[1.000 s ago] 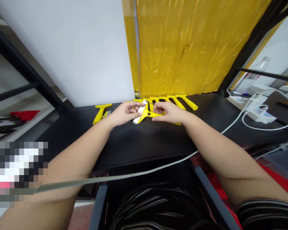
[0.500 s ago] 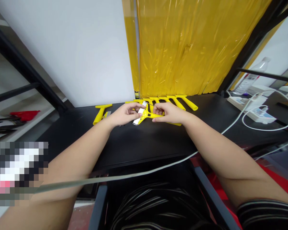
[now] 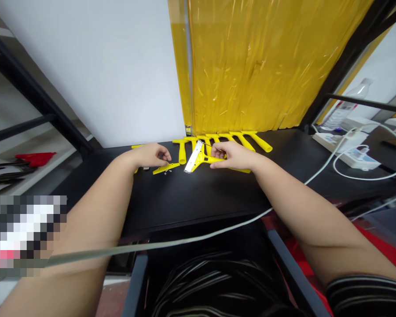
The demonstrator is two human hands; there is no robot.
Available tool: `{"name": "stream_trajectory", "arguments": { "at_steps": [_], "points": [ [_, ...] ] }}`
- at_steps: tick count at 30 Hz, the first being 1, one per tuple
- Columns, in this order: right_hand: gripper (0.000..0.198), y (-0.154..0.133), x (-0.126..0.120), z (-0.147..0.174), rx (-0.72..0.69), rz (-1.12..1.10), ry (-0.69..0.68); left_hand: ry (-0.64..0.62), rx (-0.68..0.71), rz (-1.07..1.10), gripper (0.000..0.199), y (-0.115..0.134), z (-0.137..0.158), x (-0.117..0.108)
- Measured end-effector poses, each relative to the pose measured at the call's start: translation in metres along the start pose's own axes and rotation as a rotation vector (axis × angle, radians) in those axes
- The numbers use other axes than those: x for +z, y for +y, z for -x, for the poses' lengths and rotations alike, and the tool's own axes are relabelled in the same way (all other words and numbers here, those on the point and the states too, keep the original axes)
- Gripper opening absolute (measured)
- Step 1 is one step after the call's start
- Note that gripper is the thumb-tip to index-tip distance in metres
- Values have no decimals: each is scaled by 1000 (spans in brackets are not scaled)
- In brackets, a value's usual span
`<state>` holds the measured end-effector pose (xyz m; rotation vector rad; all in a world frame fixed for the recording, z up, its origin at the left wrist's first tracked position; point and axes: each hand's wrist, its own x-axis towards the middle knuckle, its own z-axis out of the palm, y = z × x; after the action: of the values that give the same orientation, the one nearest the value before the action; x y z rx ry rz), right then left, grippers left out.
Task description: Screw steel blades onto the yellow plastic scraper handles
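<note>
at frame ctr, r hand [image 3: 227,155] grips yellow scraper [image 3: 199,161], handle [image 3: 213,159] pointing right (partly hidden by hand), blade [image 3: 193,157] slanting up-right; left of ctr, l hand [image 3: 153,155] above yellow strip [image 3: 165,168], grip unclear.

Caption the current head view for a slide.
Right hand holding a yellow scraper, left hand close to a yellow strip above a black table.
</note>
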<state>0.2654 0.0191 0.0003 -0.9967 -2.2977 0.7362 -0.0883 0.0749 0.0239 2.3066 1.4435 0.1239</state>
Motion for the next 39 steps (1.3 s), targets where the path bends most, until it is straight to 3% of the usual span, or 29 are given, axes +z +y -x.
{"name": "stream_trajectory", "arguments": {
  "at_steps": [4, 13, 24, 39],
  "points": [
    [31, -1, 0, 0, 1, -3, -4, -69, 6, 48, 30, -2, -3, 5],
    [31, -1, 0, 0, 0, 3, -4, -58, -85, 73, 28, -1, -4, 7],
    [31, 0, 0, 0, -2, 11, -10, -126, -107, -73, 50, 5, -3, 5],
    [32, -2, 0, 1, 12, 19, -32, -36, -58, -113, 36, 7, -1, 9]
  ]
}}
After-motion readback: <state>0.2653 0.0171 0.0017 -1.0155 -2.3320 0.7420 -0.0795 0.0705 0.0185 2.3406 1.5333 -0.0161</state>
